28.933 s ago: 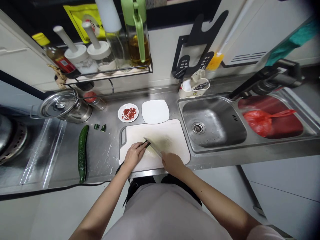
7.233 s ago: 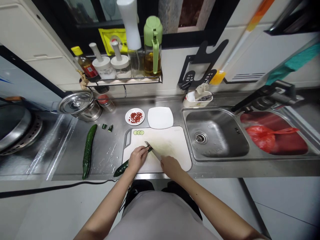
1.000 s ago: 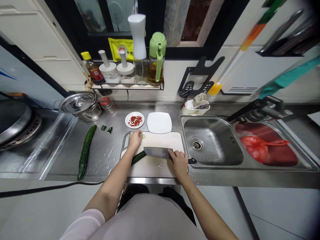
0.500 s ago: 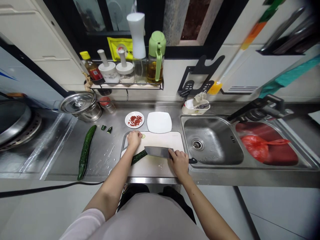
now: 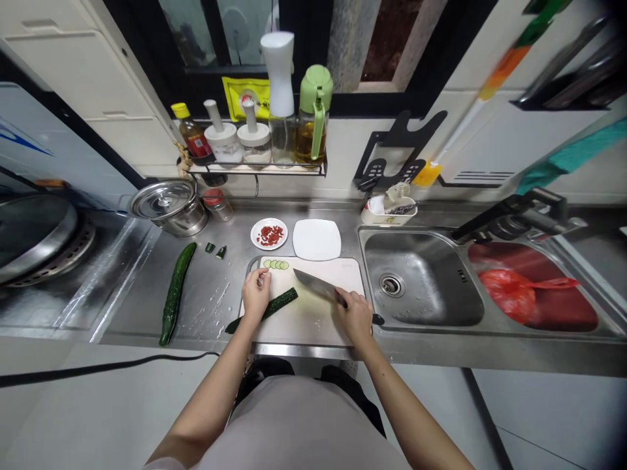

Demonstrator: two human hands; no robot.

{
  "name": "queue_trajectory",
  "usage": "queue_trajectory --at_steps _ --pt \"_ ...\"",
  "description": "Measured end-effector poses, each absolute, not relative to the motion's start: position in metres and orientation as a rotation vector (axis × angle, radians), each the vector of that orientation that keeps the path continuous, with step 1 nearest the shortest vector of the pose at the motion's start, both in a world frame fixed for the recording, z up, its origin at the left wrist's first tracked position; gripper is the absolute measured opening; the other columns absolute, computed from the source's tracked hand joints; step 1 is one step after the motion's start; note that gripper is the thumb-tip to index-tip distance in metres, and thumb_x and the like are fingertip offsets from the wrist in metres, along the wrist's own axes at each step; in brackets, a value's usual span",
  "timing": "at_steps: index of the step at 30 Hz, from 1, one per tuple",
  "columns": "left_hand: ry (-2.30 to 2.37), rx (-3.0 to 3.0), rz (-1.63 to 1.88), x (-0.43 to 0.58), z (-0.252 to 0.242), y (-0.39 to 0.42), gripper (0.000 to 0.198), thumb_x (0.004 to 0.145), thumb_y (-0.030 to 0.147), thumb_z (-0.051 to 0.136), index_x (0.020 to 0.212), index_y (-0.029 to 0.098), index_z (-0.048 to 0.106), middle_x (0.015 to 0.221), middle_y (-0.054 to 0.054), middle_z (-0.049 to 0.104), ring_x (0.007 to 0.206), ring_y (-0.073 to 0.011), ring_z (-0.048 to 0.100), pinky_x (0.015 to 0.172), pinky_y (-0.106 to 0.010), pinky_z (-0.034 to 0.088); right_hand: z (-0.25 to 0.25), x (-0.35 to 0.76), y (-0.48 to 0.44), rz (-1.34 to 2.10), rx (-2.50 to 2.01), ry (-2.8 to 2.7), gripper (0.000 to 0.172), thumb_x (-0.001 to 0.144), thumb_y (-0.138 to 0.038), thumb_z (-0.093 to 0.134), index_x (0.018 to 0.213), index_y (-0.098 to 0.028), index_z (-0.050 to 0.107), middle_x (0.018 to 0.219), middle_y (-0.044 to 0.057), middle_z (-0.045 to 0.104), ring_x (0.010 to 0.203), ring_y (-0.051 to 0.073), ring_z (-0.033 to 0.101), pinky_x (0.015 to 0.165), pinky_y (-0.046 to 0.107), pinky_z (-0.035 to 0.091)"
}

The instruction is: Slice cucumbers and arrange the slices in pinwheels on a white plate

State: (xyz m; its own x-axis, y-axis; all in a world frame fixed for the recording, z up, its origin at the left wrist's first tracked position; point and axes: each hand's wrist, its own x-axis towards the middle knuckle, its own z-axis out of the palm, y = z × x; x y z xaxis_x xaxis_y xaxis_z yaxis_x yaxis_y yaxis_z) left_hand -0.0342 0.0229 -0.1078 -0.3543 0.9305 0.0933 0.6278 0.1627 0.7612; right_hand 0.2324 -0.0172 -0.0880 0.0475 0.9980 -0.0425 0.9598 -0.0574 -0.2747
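Observation:
A row of cucumber slices (image 5: pixel 276 264) lies at the upper left of the white cutting board (image 5: pixel 318 326). Just below the slices is my left hand (image 5: pixel 256 295), its fingers loosely curled and apart, holding nothing I can see. A cut cucumber (image 5: pixel 280 303) lies slantwise on the board, partly hidden under my left wrist. My right hand (image 5: pixel 356 314) grips the handle of a broad kitchen knife (image 5: pixel 316 284), whose blade points up and left over the board, apart from the cucumber.
A whole cucumber (image 5: pixel 177 294) and cut end pieces (image 5: pixel 221 252) lie on the steel counter at left. Behind the board stand a plate of chopped red bits (image 5: pixel 269 246) and a white square plate (image 5: pixel 317 250). A sink (image 5: pixel 421 281) adjoins at right.
My left hand has drawn back from the slices towards me, leaving several in a row in view. The knife has come away from the cucumber's end and turned, its tip pointing further away.

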Motion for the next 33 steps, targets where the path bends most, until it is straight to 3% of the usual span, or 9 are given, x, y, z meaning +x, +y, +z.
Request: queue_trajectory --at_steps 5,9,16,24,33 --pt "1.913 1.758 0.885 -0.029 -0.110 -0.006 0.022 0.090 0.033 0.051 0.099 0.021 0.067 0.095 -0.007 0.067 0.087 -0.0195 0.060 0.083 -0.032 0.046 -0.089 0.228 -0.018 0.460 -2.085 -1.921 0.032 0.092 -0.030 0.046 0.116 -0.025 0.068 0.091 0.005 0.067 0.088 0.019 0.056 0.072 0.026 0.030" --pt "1.813 1.913 0.771 -0.026 -0.115 -0.018 0.023 0.092 0.032 0.050 0.102 0.022 0.068 0.100 -0.007 0.068 0.095 -0.0208 0.060 0.089 -0.035 0.045 -0.085 0.223 -0.020 0.622 -2.031 -1.878 0.035 0.096 -0.033 0.039 0.117 -0.022 0.064 0.102 0.005 0.068 0.091 0.018 0.059 0.071 0.025 0.034" --pt "1.692 2.046 0.629 -0.024 -0.117 -0.011 0.027 0.093 0.031 0.050 0.110 0.025 0.070 0.104 -0.007 0.067 0.099 -0.0206 0.061 0.092 -0.036 0.045 -0.071 0.204 -0.021 0.811 -2.111 -2.100 0.031 0.099 -0.035 0.036 0.095 -0.019 0.062 0.080 0.004 0.067 0.073 0.017 0.058 0.060 0.025 0.026" --pt "1.577 2.132 0.596 -0.020 -0.125 -0.007 0.028 0.093 0.032 0.052 0.115 0.027 0.069 0.102 -0.006 0.067 0.096 -0.0190 0.061 0.088 -0.032 0.047 -0.066 0.184 -0.025 0.814 -2.094 -2.290 0.026 0.099 -0.029 0.035 0.112 -0.019 0.055 0.089 0.006 0.069 0.077 0.019 0.062 0.060 0.026 0.026" --pt "1.563 2.177 0.582 -0.020 -0.131 -0.007 0.031 0.094 0.030 0.050 0.120 0.028 0.067 0.101 -0.006 0.065 0.097 -0.0187 0.059 0.087 -0.031 0.048 -0.066 0.175 -0.030 0.826 -2.078 -2.376 0.030 0.100 -0.028 0.030 0.113 -0.017 0.055 0.090 0.010 0.069 0.082 0.021 0.064 0.065 0.027 0.034"
